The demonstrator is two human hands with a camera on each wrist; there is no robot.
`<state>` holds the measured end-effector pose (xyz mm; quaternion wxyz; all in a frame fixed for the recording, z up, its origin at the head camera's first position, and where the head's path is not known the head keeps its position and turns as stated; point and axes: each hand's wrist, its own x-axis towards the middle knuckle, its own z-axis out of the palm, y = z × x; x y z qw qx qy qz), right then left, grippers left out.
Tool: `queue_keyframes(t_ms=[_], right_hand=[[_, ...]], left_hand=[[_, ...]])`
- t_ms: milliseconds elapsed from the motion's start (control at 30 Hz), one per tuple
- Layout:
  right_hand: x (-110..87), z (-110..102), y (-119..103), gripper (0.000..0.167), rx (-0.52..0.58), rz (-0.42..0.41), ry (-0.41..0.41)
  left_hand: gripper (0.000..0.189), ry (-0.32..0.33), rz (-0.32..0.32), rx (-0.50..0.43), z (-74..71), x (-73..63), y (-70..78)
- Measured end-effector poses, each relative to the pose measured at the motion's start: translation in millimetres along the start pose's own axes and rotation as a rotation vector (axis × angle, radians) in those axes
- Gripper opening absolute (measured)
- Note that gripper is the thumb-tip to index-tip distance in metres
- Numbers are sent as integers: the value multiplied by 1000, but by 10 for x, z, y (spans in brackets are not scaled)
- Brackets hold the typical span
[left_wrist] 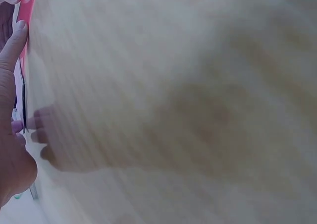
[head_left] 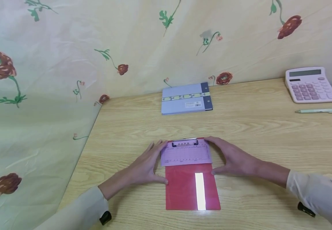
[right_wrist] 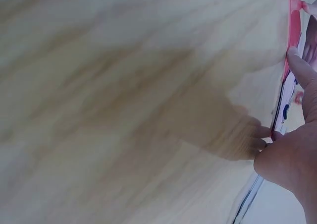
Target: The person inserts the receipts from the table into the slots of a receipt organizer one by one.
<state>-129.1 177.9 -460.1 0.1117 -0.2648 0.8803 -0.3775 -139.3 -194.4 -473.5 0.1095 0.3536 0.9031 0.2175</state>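
A red clipboard (head_left: pixel 180 193) lies flat on the wooden table in the head view. Its metal clip (head_left: pixel 185 142) is at the far end, over a small purple printed form (head_left: pixel 186 156). The form covers the upper part of the board. My left hand (head_left: pixel 146 166) is along the left side, fingertips at the top corner and thumb on the edge lower down. Mirroring it, my right hand (head_left: pixel 236 159) touches the right side, thumb and fingers spread apart. Both wrist views show the board's red edge (left_wrist: pixel 27 3) beside the thumb, mostly cut off by the frame.
Behind the clipboard lies a blue-grey notebook (head_left: pixel 180 103) with a patterned band. A pink calculator (head_left: pixel 310 85) sits at the back right, with a pale green pen (head_left: pixel 322 111) in front of it. Floral cloth (head_left: pixel 143 41) borders the table (head_left: pixel 125 127) behind and at left.
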Motion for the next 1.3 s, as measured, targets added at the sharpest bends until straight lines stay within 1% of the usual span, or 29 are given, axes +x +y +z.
queue_keyframes(t_ms=[67,200,333,467,667,800,900,1200,1300], right_hand=[[-9,-51,29,117,9,5,2],[-13,-141,104,115,9,12,12],[1,-217,176,115,-22,14,15],[28,-287,230,115,-51,27,12],[57,-384,278,114,-31,42,1],[80,-424,300,114,-19,55,-6],[96,-434,312,114,-17,65,-13],[117,-452,282,114,-9,92,-32],[118,-470,267,113,-6,90,-42]], left_hand=[[140,-2,20,9,-12,81,-1],[141,-15,35,16,-43,241,1],[141,-43,53,28,-82,396,-16],[140,-61,55,42,-114,519,-43],[139,-81,67,51,-150,663,-66],[138,-82,78,50,-170,729,-66],[138,-83,79,50,-180,753,-63],[138,-80,59,69,-170,756,-59],[138,-72,67,78,-171,744,-63]])
